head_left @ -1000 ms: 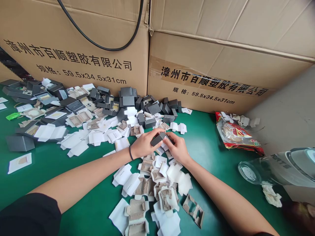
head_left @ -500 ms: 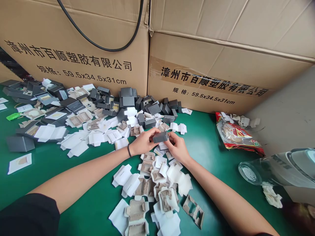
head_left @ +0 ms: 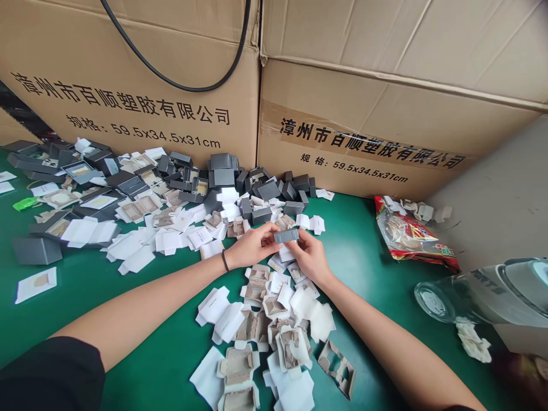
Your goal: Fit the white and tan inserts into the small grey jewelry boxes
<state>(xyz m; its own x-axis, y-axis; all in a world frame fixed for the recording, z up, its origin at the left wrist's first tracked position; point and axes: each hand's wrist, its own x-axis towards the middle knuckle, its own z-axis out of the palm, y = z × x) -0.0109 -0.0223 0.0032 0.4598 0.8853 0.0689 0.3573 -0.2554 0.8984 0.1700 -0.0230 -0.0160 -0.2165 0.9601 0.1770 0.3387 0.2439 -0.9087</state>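
Matt grey card box (head_left: 286, 235), white paper inserts (head_left: 302, 299), smooth green bench (head_left: 363, 251), rough brown corrugated cartons (head_left: 385, 103), glossy plastic snack bag (head_left: 411, 237).

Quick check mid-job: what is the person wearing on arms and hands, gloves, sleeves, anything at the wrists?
No gloves on either hand. The left hand has a thin dark band round its wrist, and that arm is bare up to a black sleeve. The right hand and right forearm show no band, watch or sleeve.

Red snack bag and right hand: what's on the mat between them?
Head view: only bare green mat between the red snack bag and the right hand, which holds the small grey box with the left hand.
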